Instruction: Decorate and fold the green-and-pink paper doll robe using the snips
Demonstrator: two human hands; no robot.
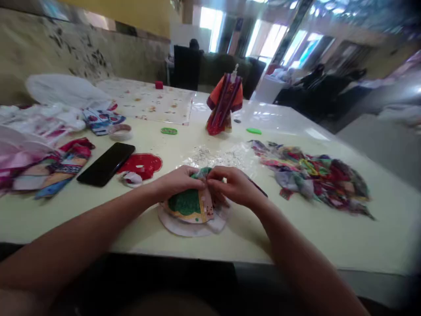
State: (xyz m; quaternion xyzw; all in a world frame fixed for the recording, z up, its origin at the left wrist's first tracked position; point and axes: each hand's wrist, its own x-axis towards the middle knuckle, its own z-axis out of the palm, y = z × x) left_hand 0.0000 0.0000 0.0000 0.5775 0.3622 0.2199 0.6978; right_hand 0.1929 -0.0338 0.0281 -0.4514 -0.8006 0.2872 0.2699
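In the head view, a small doll dress [188, 205] with a green and gold skirt stands low over the table in front of me, a white layer flaring out beneath it. My left hand [184, 180] is closed around its upper left part. From the other side my right hand [230, 184] pinches the top of the same garment, thumb and finger together. Anything small between those fingertips is too fine to make out. Beyond my hands lies a scatter of shiny little pieces [213, 156] on clear plastic.
To the left lie a black phone [107, 163], a red plastic piece [144, 164], a tape roll [120, 131] and folded fabrics [62, 166]. A dressed doll form [225, 105] stands behind. Fabric scraps [312, 175] are heaped at the right. Two green cases [169, 131] lie farther back.
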